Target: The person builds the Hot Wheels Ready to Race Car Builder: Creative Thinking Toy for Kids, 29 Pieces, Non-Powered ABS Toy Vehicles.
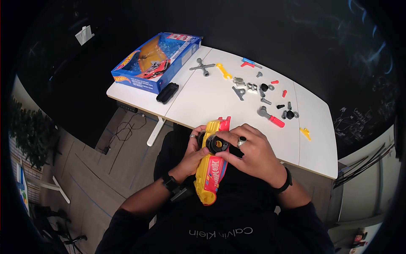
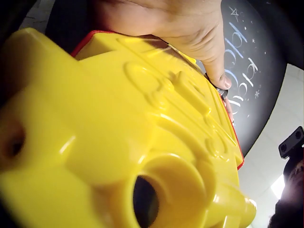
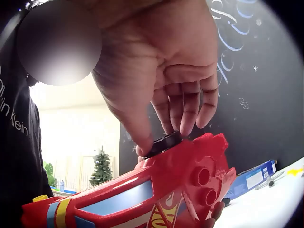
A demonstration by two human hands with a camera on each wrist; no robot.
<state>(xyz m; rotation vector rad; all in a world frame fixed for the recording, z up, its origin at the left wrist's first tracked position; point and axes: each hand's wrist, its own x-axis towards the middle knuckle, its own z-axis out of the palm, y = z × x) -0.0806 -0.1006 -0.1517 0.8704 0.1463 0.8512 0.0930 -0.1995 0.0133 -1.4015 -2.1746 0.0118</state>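
Observation:
A red and yellow toy car (image 1: 211, 178) is held over the person's lap, just off the table's near edge. My left hand (image 1: 192, 156) grips it from the left, thumb along its side. With thumb and fingers, my right hand (image 1: 256, 154) pinches a black toy wheel (image 3: 164, 144) against the car's side. A yellow centre shows through the wheel's hole in the head view. Another dark round part (image 1: 200, 139) shows beside the left fingers. The yellow underside (image 2: 109, 123) fills the left wrist view, with a round opening in it.
On the white table (image 1: 190, 106) stand a blue toy box (image 1: 182, 63) and a black tray-like piece (image 1: 167, 93). Several loose parts lie farther right, among them a yellow wrench (image 1: 224, 72), a grey cross wrench (image 1: 203, 67), a red-handled tool (image 1: 277, 122) and a toy drill (image 1: 251, 63).

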